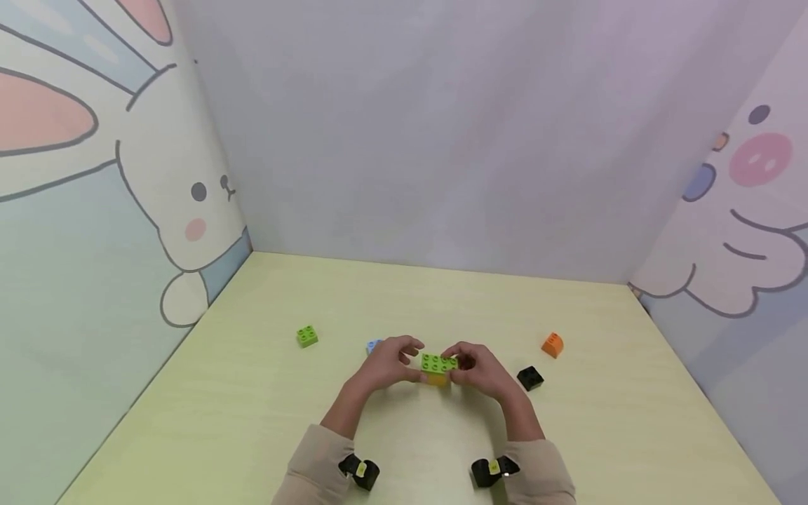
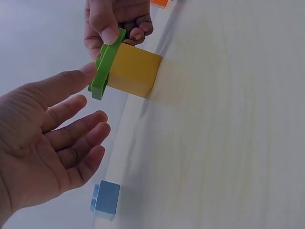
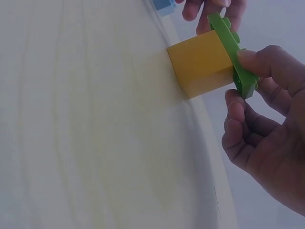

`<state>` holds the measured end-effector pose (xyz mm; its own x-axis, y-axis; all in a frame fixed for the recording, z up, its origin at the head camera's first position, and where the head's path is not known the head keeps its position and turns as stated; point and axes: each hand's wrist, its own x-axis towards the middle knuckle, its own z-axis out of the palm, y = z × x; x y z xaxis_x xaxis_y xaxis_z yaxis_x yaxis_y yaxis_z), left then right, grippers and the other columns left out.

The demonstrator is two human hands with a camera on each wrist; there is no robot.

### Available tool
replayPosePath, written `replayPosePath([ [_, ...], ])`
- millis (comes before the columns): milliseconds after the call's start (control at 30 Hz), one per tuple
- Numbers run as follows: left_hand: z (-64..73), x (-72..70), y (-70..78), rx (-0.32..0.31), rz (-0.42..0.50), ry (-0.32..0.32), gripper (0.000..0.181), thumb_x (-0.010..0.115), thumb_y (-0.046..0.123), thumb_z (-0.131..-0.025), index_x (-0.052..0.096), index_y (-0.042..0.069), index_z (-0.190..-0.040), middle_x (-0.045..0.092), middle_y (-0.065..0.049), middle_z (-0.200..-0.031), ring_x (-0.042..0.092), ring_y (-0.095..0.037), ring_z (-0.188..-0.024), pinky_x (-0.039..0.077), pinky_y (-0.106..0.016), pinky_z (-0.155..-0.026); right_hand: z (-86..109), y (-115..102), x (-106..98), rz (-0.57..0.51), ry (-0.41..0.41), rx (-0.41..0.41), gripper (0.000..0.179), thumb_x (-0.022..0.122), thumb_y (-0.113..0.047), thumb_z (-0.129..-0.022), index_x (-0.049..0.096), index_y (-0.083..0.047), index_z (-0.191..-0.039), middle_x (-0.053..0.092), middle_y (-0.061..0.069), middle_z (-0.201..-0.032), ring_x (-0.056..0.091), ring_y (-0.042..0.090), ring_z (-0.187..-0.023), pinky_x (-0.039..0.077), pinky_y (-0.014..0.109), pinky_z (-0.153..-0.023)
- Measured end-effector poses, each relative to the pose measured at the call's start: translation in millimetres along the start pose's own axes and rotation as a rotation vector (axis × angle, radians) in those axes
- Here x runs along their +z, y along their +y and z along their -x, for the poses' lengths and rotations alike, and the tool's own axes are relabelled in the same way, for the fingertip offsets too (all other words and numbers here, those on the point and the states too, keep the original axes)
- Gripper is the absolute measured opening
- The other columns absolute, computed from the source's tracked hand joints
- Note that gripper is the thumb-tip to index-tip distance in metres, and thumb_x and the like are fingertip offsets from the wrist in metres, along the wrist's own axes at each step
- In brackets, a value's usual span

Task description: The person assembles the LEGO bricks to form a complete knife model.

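Note:
A thin green building plate [image 1: 435,363] with studs lies across the top of a yellow block [image 2: 135,69], which stands on the table. In the wrist views the plate sticks out past the block at both ends. My right hand [image 1: 482,370] pinches one end of the plate, its thumb [image 3: 257,59] on the long side and its fingers curled near the underside. At the other end my left hand [image 1: 386,366] has its thumb [image 2: 71,86] against the plate, while its other fingers are spread loosely and hold nothing.
On the table [image 1: 278,428], a light blue brick [image 1: 372,346] lies just beyond my left hand and a green brick [image 1: 307,337] farther left. A black brick [image 1: 530,378] and an orange curved brick [image 1: 552,344] lie right. Fabric walls [image 1: 416,140] enclose the back and sides.

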<state>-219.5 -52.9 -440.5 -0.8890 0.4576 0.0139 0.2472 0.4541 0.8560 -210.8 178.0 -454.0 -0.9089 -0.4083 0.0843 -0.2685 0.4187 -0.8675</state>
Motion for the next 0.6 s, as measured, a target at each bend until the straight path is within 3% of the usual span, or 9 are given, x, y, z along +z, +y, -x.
replayPosePath([
  [167, 3.8, -4.6, -1.8, -0.011, 0.015, 0.012, 0.052, 0.081, 0.019, -0.073, 0.060, 0.002, -0.117, 0.060, -0.014, -0.111, 0.057, -0.029, -0.095, 0.048, -0.039, -0.076, 0.3, 1.5, 0.4, -0.021, 0.010, -0.022, 0.023, 0.069, -0.003, -0.078, 0.066, -0.004, -0.101, 0.055, 0.004, -0.078, 0.047, 0.018, -0.069, 0.040, 0.028, -0.058],
  [367, 8.7, -10.7, -5.6, -0.029, -0.003, 0.046, 0.050, 0.081, 0.018, -0.072, 0.061, 0.005, -0.117, 0.061, -0.014, -0.111, 0.058, -0.028, -0.094, 0.049, -0.037, -0.072, -0.4, -0.7, 1.5, -0.020, 0.017, 0.031, 0.026, 0.070, -0.001, -0.078, 0.067, -0.003, -0.103, 0.055, 0.004, -0.079, 0.047, 0.018, -0.070, 0.040, 0.026, -0.059],
  [600, 15.1, -18.3, -10.1, -0.031, -0.050, 0.099, 0.048, 0.080, 0.019, -0.074, 0.062, 0.005, -0.116, 0.060, -0.012, -0.115, 0.058, -0.026, -0.096, 0.048, -0.037, -0.074, 6.5, -25.1, -0.9, -0.023, 0.006, 0.042, 0.025, 0.067, 0.005, -0.079, 0.064, 0.005, -0.104, 0.053, 0.008, -0.077, 0.045, 0.022, -0.070, 0.038, 0.027, -0.058],
])
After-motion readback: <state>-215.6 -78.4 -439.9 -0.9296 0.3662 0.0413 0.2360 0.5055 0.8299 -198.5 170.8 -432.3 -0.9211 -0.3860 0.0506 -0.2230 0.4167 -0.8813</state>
